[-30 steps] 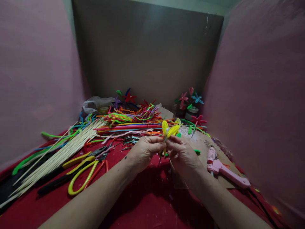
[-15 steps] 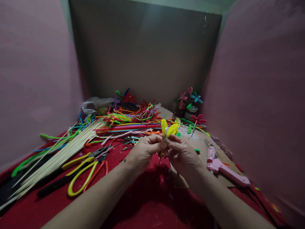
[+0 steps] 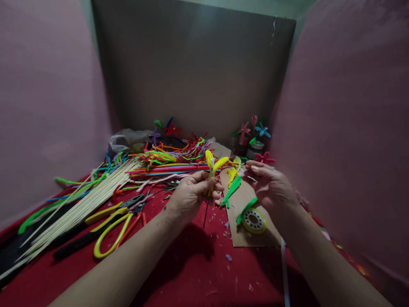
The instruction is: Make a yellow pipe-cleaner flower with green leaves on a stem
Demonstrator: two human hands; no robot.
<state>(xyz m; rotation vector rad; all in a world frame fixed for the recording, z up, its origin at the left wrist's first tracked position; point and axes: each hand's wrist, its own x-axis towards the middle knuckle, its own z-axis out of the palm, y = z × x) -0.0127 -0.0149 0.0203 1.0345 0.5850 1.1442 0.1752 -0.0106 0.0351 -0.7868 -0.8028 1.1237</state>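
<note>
My left hand (image 3: 191, 194) is closed round a yellow pipe-cleaner flower (image 3: 213, 165) whose thin stem hangs down below the fist. My right hand (image 3: 272, 186) hovers to the right with its fingers loosely stretched and apart, holding nothing I can see. Under it on a cardboard sheet (image 3: 243, 238) lie a yellow pipe-cleaner petal (image 3: 232, 174), two green pipe-cleaner leaves (image 3: 231, 190) and a yellow tape roll (image 3: 254, 220).
A red cloth (image 3: 198, 273) covers the table. Left lie bamboo skewers (image 3: 76, 207), yellow-handled scissors (image 3: 110, 232) and pliers (image 3: 96, 215). A heap of coloured pipe cleaners (image 3: 174, 160) and finished flowers (image 3: 254, 132) sit at the back before a cardboard wall. Pink screens stand on both sides.
My right hand let go of the yellow flower and drew away to the right, uncovering the tape roll and leaves. My left hand carried the flower slightly left. The pink glue gun is out of sight.
</note>
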